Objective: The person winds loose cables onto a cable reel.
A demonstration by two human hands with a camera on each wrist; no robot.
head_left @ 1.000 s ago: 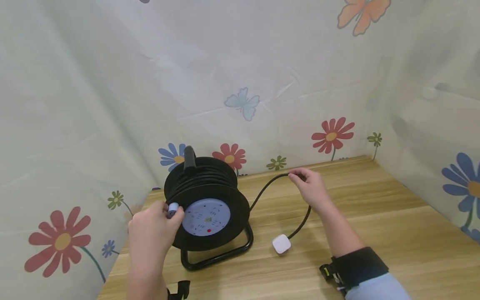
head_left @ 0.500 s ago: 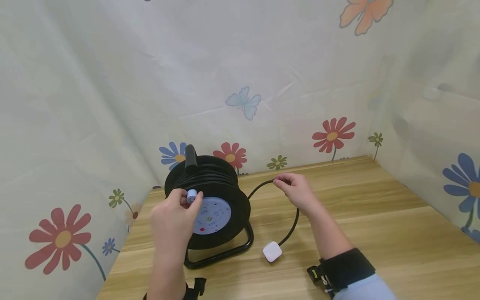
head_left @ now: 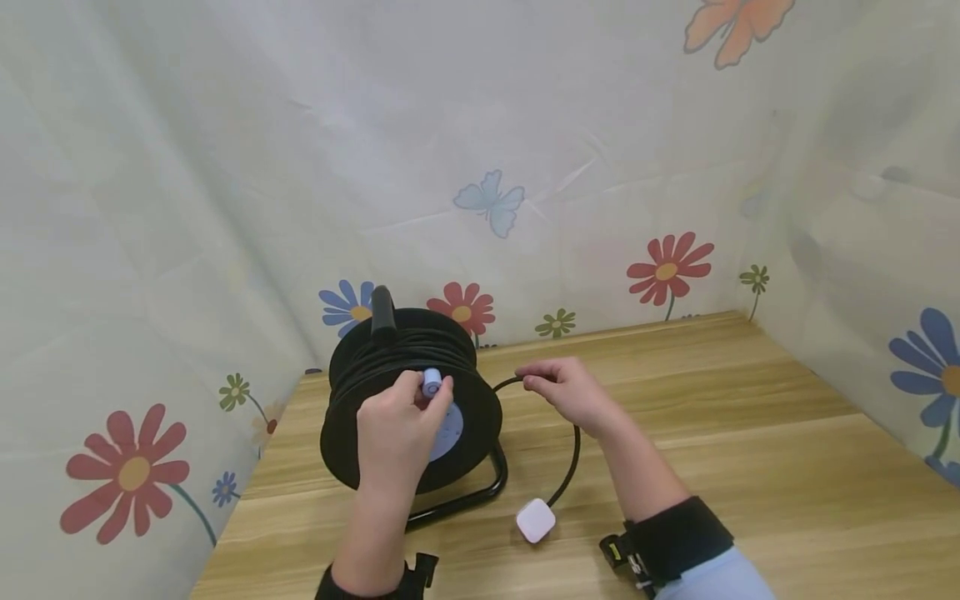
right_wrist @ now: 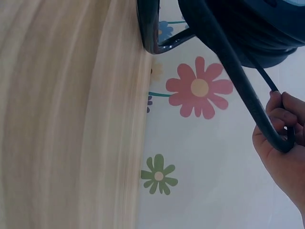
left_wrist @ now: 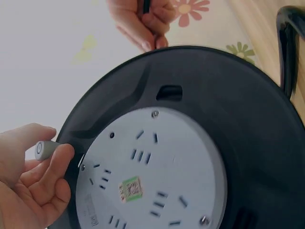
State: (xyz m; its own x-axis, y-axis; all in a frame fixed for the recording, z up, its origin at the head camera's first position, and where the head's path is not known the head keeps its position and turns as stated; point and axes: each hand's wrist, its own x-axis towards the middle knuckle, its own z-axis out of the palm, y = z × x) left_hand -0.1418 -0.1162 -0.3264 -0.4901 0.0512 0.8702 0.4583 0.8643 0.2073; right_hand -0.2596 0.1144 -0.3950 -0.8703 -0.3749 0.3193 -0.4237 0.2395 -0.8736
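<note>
A black cable reel [head_left: 345,442] stands at the centre-left of the table, wound with black cable. My left hand [head_left: 397,429] pinches the small grey crank knob [head_left: 432,382] on the reel's front flange, near the top. In the left wrist view, thumb and fingertips hold that knob beside the pale socket panel [left_wrist: 157,167]. To the right of the reel, my right hand [head_left: 573,396] pinches the cable [head_left: 575,458] a short way from where it meets the drum. From this hand the cable curves down to a white plug [head_left: 536,521] near the table's surface.
The reel's black tubular stand [head_left: 461,502] rests on the wood-grain table [head_left: 750,467]. A black carrying handle [head_left: 382,315] rises at the reel's top. Behind and at both sides hangs a pale sheet [head_left: 600,108] printed with flowers and butterflies.
My left hand has carried the knob rightward and up around the reel's face. The right hand has moved left, closer to the reel, with the cable. The plug has shifted left and nearer.
</note>
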